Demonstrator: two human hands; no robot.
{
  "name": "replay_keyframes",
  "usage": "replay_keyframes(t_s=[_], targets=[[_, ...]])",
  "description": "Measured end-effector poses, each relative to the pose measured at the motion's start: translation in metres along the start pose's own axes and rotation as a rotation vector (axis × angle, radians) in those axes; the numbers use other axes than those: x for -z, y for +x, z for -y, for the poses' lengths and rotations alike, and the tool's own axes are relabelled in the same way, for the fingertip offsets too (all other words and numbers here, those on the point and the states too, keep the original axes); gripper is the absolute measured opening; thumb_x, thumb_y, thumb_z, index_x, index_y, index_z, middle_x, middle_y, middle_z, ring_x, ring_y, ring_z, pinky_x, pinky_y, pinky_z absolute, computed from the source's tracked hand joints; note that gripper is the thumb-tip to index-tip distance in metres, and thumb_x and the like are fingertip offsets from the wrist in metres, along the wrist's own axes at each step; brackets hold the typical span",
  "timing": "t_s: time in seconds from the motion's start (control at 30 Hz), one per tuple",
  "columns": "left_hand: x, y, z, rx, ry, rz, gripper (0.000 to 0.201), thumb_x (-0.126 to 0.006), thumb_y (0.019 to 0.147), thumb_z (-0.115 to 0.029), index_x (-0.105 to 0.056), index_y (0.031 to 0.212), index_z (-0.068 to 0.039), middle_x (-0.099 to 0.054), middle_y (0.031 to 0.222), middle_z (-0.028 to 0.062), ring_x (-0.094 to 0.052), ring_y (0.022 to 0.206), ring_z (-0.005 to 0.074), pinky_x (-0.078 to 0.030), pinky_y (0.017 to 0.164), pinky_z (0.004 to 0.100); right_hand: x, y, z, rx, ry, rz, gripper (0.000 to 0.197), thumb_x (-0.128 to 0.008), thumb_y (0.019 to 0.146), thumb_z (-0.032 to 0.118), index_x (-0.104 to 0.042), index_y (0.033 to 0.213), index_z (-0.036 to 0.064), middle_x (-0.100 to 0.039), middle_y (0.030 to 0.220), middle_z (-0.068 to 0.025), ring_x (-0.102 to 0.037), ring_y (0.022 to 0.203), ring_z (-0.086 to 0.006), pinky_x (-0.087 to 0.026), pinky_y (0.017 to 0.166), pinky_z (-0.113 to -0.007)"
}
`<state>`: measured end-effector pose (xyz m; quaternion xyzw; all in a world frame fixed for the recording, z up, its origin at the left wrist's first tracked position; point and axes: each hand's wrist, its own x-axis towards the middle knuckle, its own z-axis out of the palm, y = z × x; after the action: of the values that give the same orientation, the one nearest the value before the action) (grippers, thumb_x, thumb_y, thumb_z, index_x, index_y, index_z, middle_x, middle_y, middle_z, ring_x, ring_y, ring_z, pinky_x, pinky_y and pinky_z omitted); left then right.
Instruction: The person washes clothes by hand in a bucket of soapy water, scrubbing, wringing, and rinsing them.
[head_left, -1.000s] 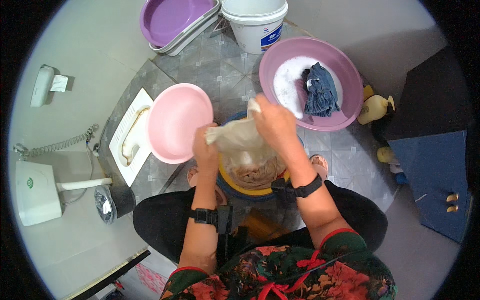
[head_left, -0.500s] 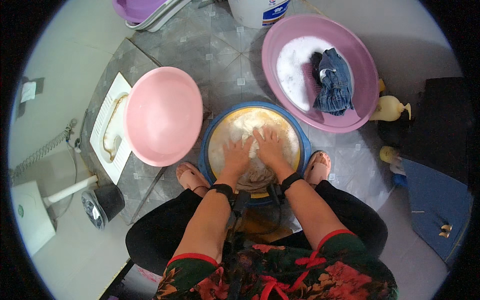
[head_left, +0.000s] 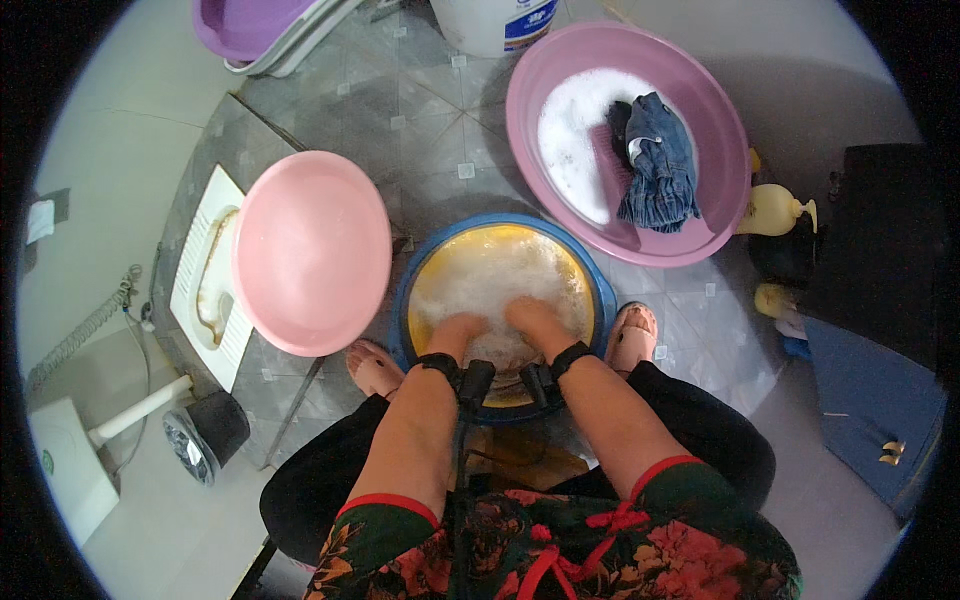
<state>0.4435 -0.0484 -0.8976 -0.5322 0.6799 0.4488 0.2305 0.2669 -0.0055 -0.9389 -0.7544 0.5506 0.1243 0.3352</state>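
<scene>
Between my feet sits a blue-rimmed basin (head_left: 402, 300) with a yellow inside, holding cloudy, sudsy water (head_left: 500, 265). My left hand (head_left: 462, 328) is sunk in that water, with its fingers hidden below the surface. Close beside it, my right hand (head_left: 530, 318) is also under water past the knuckles, and its fingers cannot be seen. A brownish cloth (head_left: 508, 352) shows dimly in the water near my wrists. Whether either hand grips cloth is hidden by the suds.
A pink basin (head_left: 312, 250) rests partly over a squat toilet (head_left: 205, 280) at left. At upper right, a purple tub (head_left: 725, 130) holds foam and denim (head_left: 660, 165). Nearby stand a pump bottle (head_left: 772, 210), a white bucket (head_left: 490, 25), a black bin (head_left: 215, 425) and a blue cabinet (head_left: 870, 400).
Both hands have gone down from the pale cloth at the surface into the water. That cloth has sunk from sight. The whole view has shifted slightly.
</scene>
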Motion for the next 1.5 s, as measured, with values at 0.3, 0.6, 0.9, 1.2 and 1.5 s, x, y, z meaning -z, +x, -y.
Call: replay_keyframes(t_s=[0.3, 0.6, 0.9, 1.2, 1.5], targets=[[0.051, -0.147, -0.025, -0.425, -0.444, -0.478, 0.061, -0.052, 0.086, -0.008, -0.029, 0.142, -0.014, -0.033, 0.142, 0.0164, -0.045, 0.121, 0.0341, -0.037, 0.100, 0.0403, 0.191, -0.071, 0.084, 0.007, 0.305, -0.155, 0.027, -0.050, 0.079, 0.017, -0.064, 0.091, -0.0016, -0.064, 0.094, -0.0229, -0.060, 0.090, -0.0387, -0.047, 0.080, -0.046], [0.114, -0.207, -0.074, -0.374, -0.719, -0.595, 0.027, -0.050, 0.093, -0.012, -0.056, 0.116, 0.001, -0.062, 0.103, 0.0065, -0.061, 0.091, 0.0157, -0.052, 0.080, 0.0303, 0.286, -0.139, 0.083, 0.568, 1.277, -0.053, 0.037, -0.062, 0.074, 0.013, -0.057, 0.109, 0.0004, -0.064, 0.099, -0.0143, -0.062, 0.091, -0.0248, -0.049, 0.082, -0.032], [0.155, -0.289, -0.146, -0.588, -1.344, -0.683, 0.024, -0.049, 0.093, -0.011, -0.052, 0.113, 0.002, -0.060, 0.106, 0.0123, -0.063, 0.091, 0.0219, -0.057, 0.073, 0.0357, 0.149, -0.099, 0.109, 0.401, 0.896, -0.703, 0.078, -0.081, 0.066, 0.023, -0.043, 0.131, 0.0040, -0.045, 0.134, -0.0170, -0.039, 0.127, -0.0313, -0.030, 0.107, -0.040], [0.146, -0.213, -0.066, -0.318, -1.718, -0.556, 0.039, -0.041, 0.096, -0.025, -0.045, 0.125, 0.000, -0.051, 0.123, 0.0232, -0.055, 0.109, 0.0363, -0.052, 0.085, 0.0490, 0.144, -0.068, 0.070, -0.212, 0.954, -0.720, 0.054, -0.072, 0.073, 0.015, -0.048, 0.121, 0.0049, -0.064, 0.100, -0.0208, -0.059, 0.099, -0.0374, -0.047, 0.085, -0.041], [0.092, -0.177, -0.078, 0.422, -2.066, -0.009, 0.066, -0.050, 0.093, -0.038, -0.021, 0.144, -0.010, -0.020, 0.148, 0.0155, -0.033, 0.130, 0.0355, -0.036, 0.101, 0.0517, 0.179, -0.095, 0.143, -0.218, 0.790, -0.671, 0.043, -0.064, 0.074, 0.013, -0.047, 0.113, 0.0058, -0.061, 0.099, -0.0192, -0.057, 0.097, -0.0394, -0.045, 0.083, -0.049]])
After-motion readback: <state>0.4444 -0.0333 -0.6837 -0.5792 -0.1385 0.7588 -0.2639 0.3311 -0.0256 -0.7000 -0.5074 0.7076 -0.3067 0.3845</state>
